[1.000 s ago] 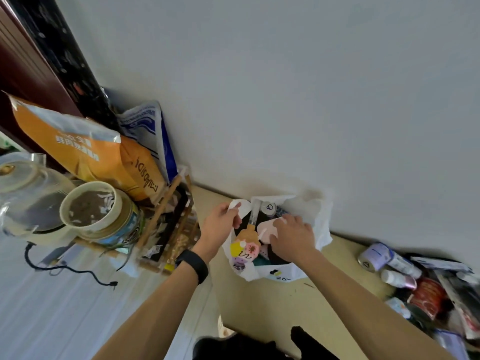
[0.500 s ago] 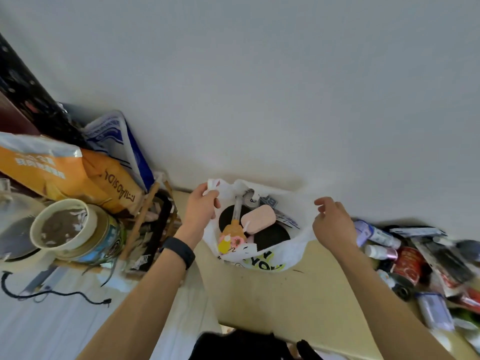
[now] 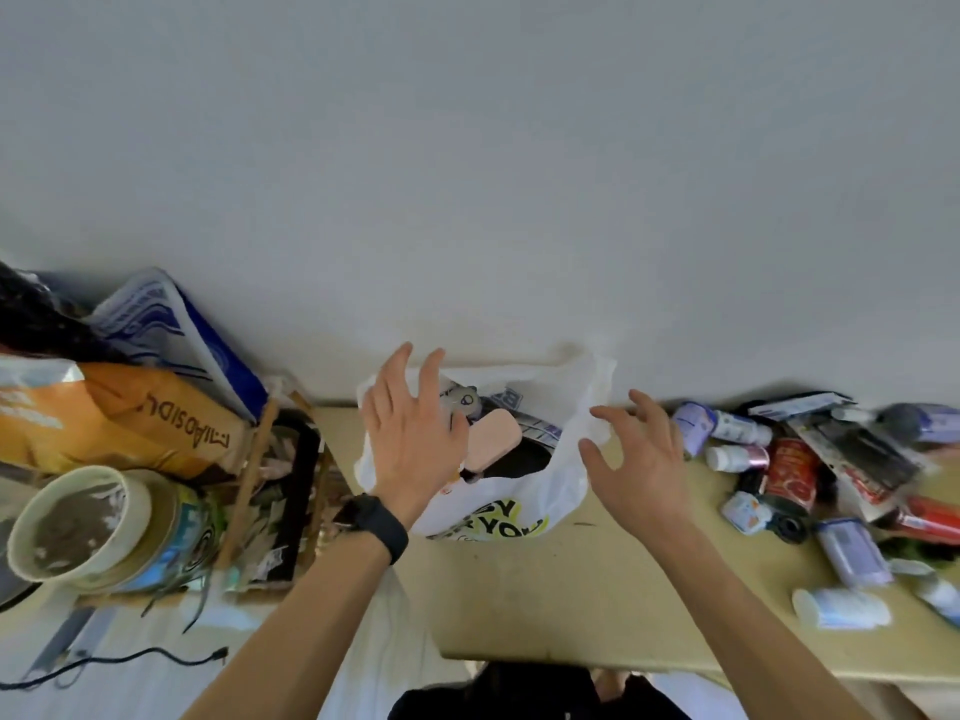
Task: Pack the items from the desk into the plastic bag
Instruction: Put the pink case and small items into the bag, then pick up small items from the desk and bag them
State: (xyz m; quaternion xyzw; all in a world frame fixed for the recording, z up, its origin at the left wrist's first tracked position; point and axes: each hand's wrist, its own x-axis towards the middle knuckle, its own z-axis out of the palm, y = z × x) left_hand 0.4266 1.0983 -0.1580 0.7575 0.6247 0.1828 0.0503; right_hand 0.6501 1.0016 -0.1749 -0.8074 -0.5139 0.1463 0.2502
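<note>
Fingers (image 3: 396, 368) splayed, left hand (image 3: 410, 439) and right hand (image 3: 641, 462) empty, white plastic bag (image 3: 553, 488) gaping, yellow print

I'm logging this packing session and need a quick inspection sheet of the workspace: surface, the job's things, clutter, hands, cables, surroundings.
Surface: pale yellow desk, a few dark marks.
Job's things: white plastic bag stands open against the wall, with a pink item and others inside; a pile of bottles and packets, including a red can, lies unpacked on the right.
Clutter: orange bag, blue-and-white bag and round tub on the left.
Hands: left hand open over the bag's left rim; right hand open at its right rim; neither holds anything.
Cables: black cable at lower left.
Surroundings: plain white wall.
</note>
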